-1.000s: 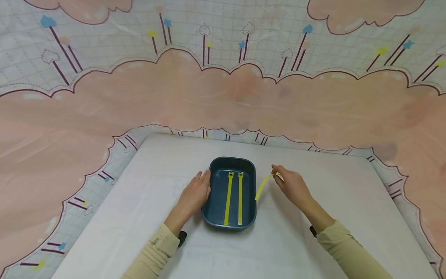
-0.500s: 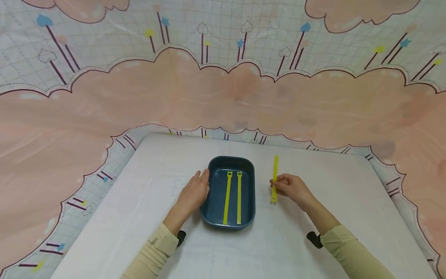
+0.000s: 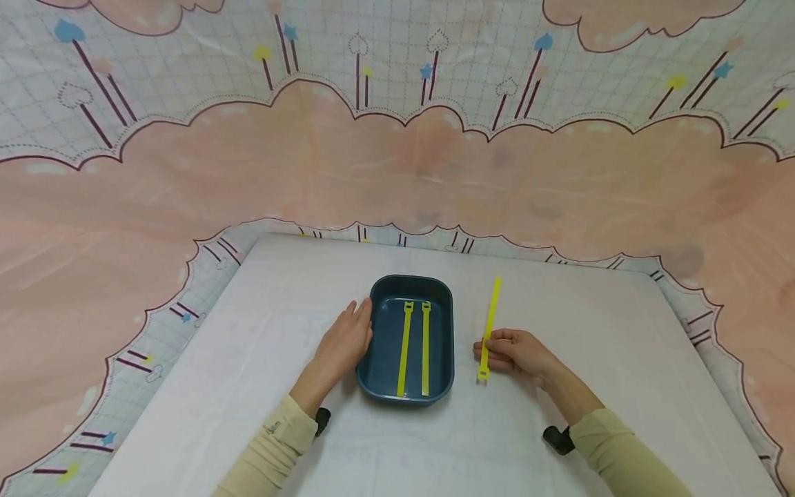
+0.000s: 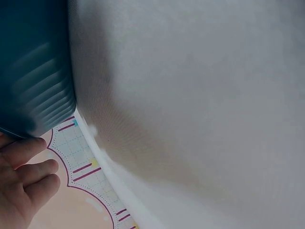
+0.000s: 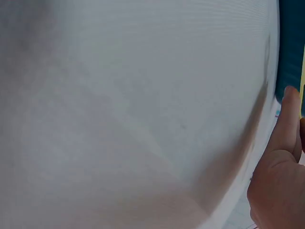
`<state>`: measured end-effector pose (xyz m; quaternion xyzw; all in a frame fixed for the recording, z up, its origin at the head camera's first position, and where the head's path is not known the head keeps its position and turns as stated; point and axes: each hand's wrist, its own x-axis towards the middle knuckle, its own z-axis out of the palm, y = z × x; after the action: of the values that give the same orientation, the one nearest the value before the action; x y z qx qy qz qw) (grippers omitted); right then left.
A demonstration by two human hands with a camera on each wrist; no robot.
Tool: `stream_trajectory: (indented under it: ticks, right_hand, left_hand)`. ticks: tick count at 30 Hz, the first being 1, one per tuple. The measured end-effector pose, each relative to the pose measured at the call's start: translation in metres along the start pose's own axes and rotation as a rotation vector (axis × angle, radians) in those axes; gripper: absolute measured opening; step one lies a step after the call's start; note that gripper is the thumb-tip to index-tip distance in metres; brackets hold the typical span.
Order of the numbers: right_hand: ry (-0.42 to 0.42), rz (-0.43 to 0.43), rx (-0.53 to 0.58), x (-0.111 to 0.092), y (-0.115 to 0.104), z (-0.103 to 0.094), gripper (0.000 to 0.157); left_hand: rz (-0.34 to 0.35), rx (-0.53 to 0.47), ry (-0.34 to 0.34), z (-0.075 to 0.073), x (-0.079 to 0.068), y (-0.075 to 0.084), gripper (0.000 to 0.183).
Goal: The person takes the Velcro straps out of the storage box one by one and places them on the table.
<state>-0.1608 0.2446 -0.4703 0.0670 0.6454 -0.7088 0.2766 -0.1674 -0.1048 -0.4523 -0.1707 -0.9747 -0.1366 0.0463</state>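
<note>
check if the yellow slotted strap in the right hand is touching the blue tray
Apart. The head view shows white tabletop between the held yellow slotted strap and the blue tray.

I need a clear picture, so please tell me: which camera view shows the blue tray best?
The head view: there the blue tray shows nearly whole, its rim and inside in sight. The left wrist view shows only part of its outside; the right wrist view, a narrow piece.

A passable gap separates the dark-blue, round-cornered rectangular tray (image 3: 439, 355) from the bare right hand (image 3: 518, 353); the bare left hand (image 3: 344, 344) blocks the tray's left wall.
</note>
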Motion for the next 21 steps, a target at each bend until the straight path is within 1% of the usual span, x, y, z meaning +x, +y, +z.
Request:
stream_trajectory:
  ticks: [4,8,13,21]
  right_hand:
    - [-0.03,-0.014,-0.008,0.0017,0.0055,-0.0016,0.035]
    - [-0.04,-0.01,-0.024,0.003,0.0077,-0.0025,0.04]
    - [-0.027,0.014,-0.056,0.0048,0.0079,-0.0018,0.041]
    - [-0.009,0.049,-0.088,0.0064,0.0093,0.0021,0.041]
  left_hand:
    - [-0.005,-0.004,-0.009,0.0009,0.0009,-0.0011,0.049]
    - [-0.012,-0.004,-0.013,0.0016,0.0014,-0.0016,0.049]
    - [-0.008,0.005,-0.002,0.0018,0.0016,-0.001,0.049]
    - [-0.011,0.005,-0.022,0.0016,0.001,0.0001,0.049]
